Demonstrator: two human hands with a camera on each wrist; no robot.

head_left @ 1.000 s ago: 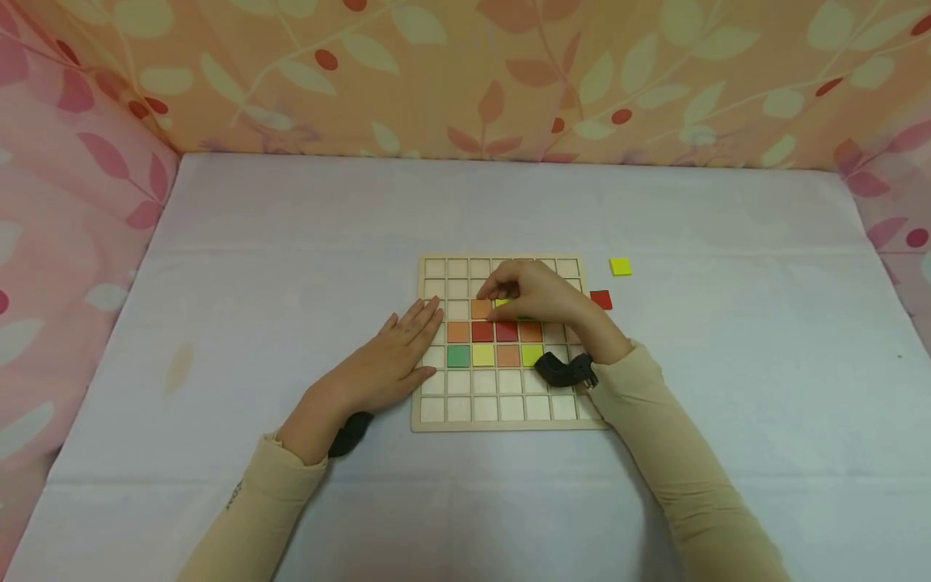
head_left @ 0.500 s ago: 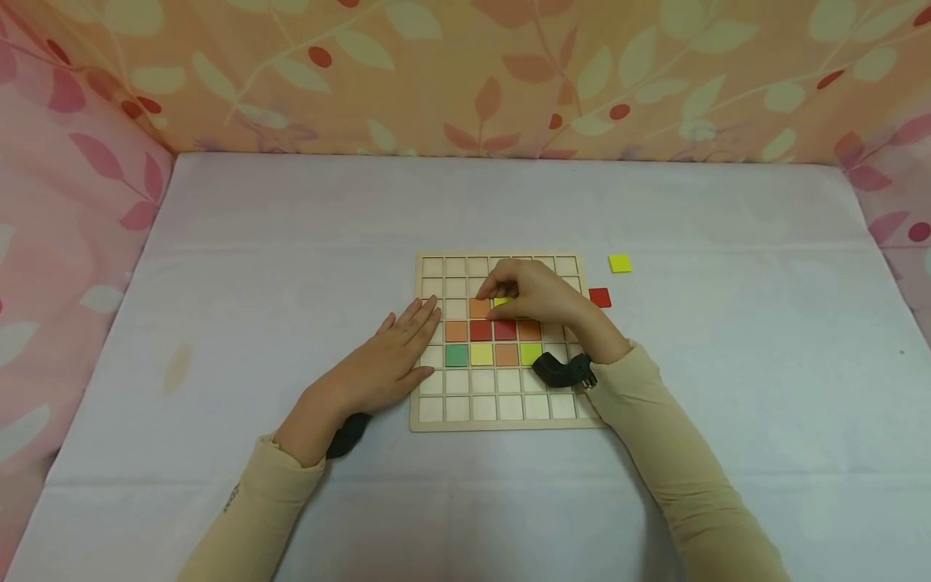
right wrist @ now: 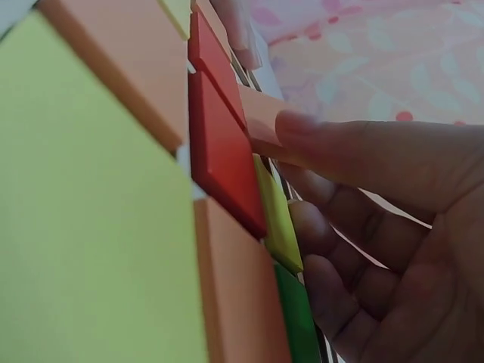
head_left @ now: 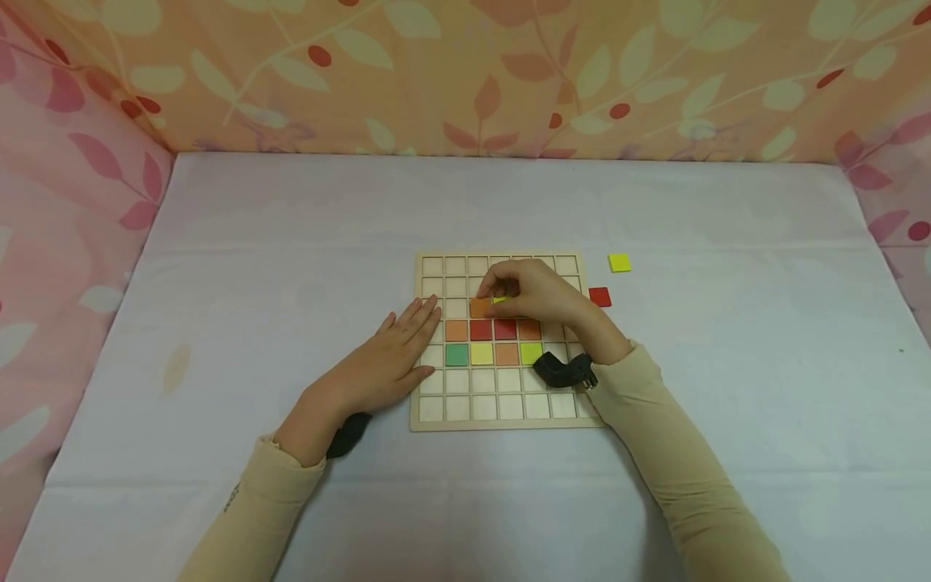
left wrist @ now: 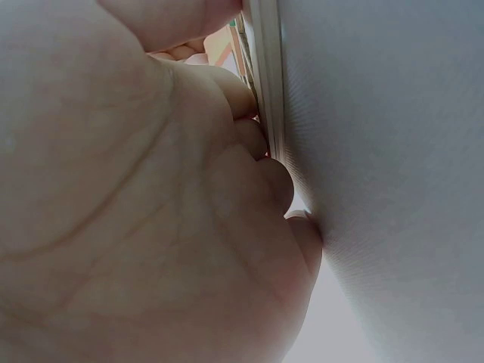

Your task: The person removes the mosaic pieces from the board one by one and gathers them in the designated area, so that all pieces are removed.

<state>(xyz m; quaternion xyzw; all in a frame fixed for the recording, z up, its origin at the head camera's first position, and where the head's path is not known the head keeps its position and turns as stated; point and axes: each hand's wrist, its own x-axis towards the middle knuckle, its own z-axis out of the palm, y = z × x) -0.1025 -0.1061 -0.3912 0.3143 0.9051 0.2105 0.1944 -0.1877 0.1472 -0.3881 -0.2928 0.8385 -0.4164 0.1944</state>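
A light wooden grid board [head_left: 465, 423] lies on the table and bears several coloured square tiles. My left hand [head_left: 389, 361] rests along its left edge with fingers straight; in the left wrist view the fingers touch the board's rim [left wrist: 270, 76]. My right hand [head_left: 534, 293] is over the upper middle of the board. Its thumb and forefinger pinch an orange tile [right wrist: 261, 125], which looks raised and tilted above its cell. Red tiles [right wrist: 227, 155], a yellow tile [right wrist: 280, 219] and a green tile [right wrist: 296, 314] sit close by; the hand partly hides this row in the head view.
To the right of the board lie a loose red tile [head_left: 600, 297] and a loose yellow tile [head_left: 620, 263]. A white cloth [head_left: 291, 218] covers the table. Flowered curtains [head_left: 436, 73] stand at the back and both sides.
The orange tile under my right thumb and forefinger has shifted slightly to the right and looks lifted. Both hands stay nearly where they were.
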